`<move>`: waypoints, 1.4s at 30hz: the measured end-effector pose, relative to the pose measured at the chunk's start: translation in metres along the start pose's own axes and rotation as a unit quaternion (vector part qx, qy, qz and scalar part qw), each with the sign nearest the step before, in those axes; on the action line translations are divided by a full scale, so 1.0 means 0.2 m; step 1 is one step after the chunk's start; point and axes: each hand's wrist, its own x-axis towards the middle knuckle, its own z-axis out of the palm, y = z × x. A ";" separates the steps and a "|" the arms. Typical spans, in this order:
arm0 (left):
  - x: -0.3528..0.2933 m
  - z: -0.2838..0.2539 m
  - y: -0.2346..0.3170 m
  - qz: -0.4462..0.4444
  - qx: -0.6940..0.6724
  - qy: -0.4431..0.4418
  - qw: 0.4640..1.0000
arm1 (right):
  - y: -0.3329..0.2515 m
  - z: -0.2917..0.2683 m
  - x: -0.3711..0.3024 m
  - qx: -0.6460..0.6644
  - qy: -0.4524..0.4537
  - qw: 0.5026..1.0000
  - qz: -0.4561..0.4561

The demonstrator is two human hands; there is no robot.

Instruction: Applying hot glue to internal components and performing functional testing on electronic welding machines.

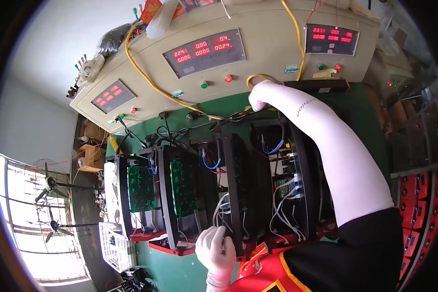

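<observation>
Several open black metal chassis [233, 194] stand in a row on the green bench, with green circuit boards [182, 187], blue wires and grey cables inside. My left hand [216, 250], in a white glove, is at the front lower end of a middle chassis. Its fingers curl at a dark part there; what they grip is hidden. My right arm, in a white sleeve, reaches across to the back of the bench. There my right hand [260, 96] is closed beside a yellow cable [252, 80], above the black power cords [236, 117]. Its fingertips and anything in them are hidden.
Behind the bench [175, 272] stands a beige test console [263, 39] with red digital displays, green and red buttons. A white plastic basket [118, 250] is at the left, near a bright barred window. Red boxes [413, 209] are stacked at the right.
</observation>
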 end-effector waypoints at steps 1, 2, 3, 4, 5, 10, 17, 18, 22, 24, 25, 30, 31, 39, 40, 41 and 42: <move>0.01 0.01 0.01 -0.023 0.004 -0.016 1.000 | 0.02 0.02 0.03 -0.025 -0.042 0.998 -0.031; 0.01 0.01 0.02 -0.046 0.009 -0.031 0.998 | 0.04 0.01 -0.03 0.062 -0.061 0.996 -0.032; 0.01 0.02 0.01 -0.054 -0.005 -0.025 0.998 | 0.07 0.06 0.06 0.180 -0.085 0.979 -0.051; 0.02 0.02 0.01 -0.056 -0.007 -0.027 0.998 | 0.09 0.09 0.09 0.295 -0.110 0.947 -0.067; 0.03 0.02 0.01 -0.053 -0.009 -0.030 0.998 | 0.12 0.10 0.13 0.294 -0.113 0.947 -0.066; 0.03 0.02 0.01 -0.057 -0.019 -0.047 0.997 | 0.20 0.11 0.17 0.323 0.054 0.936 -0.132; 0.03 0.02 0.01 -0.055 -0.013 -0.045 0.997 | 0.25 0.23 0.26 0.301 0.003 0.936 -0.182; 0.04 0.02 0.02 -0.055 -0.025 -0.046 0.997 | 0.30 0.30 0.38 0.322 0.018 0.931 -0.172; 0.05 0.01 0.03 -0.057 -0.020 -0.041 0.997 | 0.15 0.32 0.40 0.178 -0.025 0.973 -0.146; 0.03 0.00 0.02 -0.062 -0.014 -0.041 0.997 | 0.09 0.36 0.39 0.268 -0.075 0.952 -0.130; 0.03 0.00 0.02 -0.059 -0.010 -0.042 0.997 | 0.08 0.36 0.40 0.243 -0.033 0.961 -0.127; 0.05 0.01 0.00 -0.059 -0.020 -0.042 0.997 | 0.06 0.25 0.20 0.083 0.212 0.970 -0.084; 0.05 0.02 0.01 -0.058 -0.026 -0.045 0.997 | 0.11 0.21 0.21 0.042 0.254 0.963 -0.082; 0.04 0.00 0.02 -0.071 -0.038 -0.038 0.996 | 0.23 0.02 -0.02 -0.038 0.311 0.938 -0.151; 0.04 0.00 0.02 -0.070 -0.040 -0.036 0.996 | 0.22 0.05 -0.04 -0.067 0.242 0.943 -0.217; 0.04 0.00 0.02 -0.072 -0.044 -0.037 0.996 | 0.19 0.08 -0.08 -0.068 0.242 0.943 -0.216; 0.04 0.00 0.02 -0.075 -0.048 -0.037 0.995 | 0.14 0.11 -0.12 -0.028 0.227 0.946 -0.228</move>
